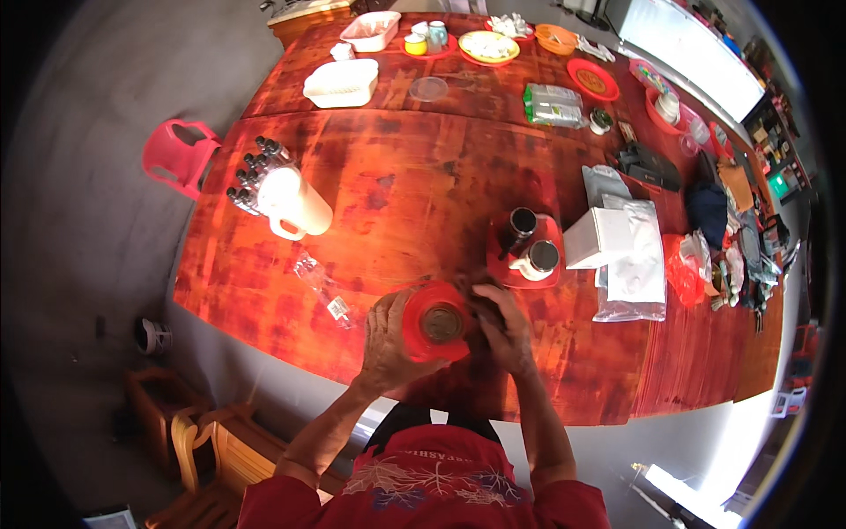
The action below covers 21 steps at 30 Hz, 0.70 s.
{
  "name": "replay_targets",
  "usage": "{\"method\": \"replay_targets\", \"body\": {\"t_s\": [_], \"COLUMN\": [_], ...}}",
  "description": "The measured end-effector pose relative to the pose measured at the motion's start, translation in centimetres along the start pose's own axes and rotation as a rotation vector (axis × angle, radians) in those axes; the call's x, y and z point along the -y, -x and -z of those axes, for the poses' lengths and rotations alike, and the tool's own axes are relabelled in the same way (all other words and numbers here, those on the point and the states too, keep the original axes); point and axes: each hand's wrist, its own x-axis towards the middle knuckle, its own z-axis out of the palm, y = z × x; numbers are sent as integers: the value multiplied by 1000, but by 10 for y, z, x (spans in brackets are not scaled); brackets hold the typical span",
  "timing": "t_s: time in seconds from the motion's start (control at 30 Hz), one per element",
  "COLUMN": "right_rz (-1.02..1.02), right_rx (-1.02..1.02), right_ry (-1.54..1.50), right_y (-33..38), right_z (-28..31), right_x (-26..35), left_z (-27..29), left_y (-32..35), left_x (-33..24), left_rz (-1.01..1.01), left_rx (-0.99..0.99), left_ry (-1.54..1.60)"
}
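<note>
Gripping red container [437, 324] at its left w/ L hand [385, 346]; R hand [508, 330] clutches dark item [477, 307] opposite.

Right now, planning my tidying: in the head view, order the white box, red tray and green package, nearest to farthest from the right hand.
1. Red tray, just ahead-right of the right hand.
2. White box, farther right.
3. Green package, far ahead.
</note>
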Motion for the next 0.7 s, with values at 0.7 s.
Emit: {"method": "replay_targets", "body": {"t_s": [0.7], "right_rz": [-312], "right_rx": [214], "right_ry": [132], "right_y": [-17], "right_z": [-13], "right_x": [-223], "left_z": [-71], "left_y": [6], "left_x": [2], "left_rz": [216], "left_rx": [-79], "left_ry": [205]}}
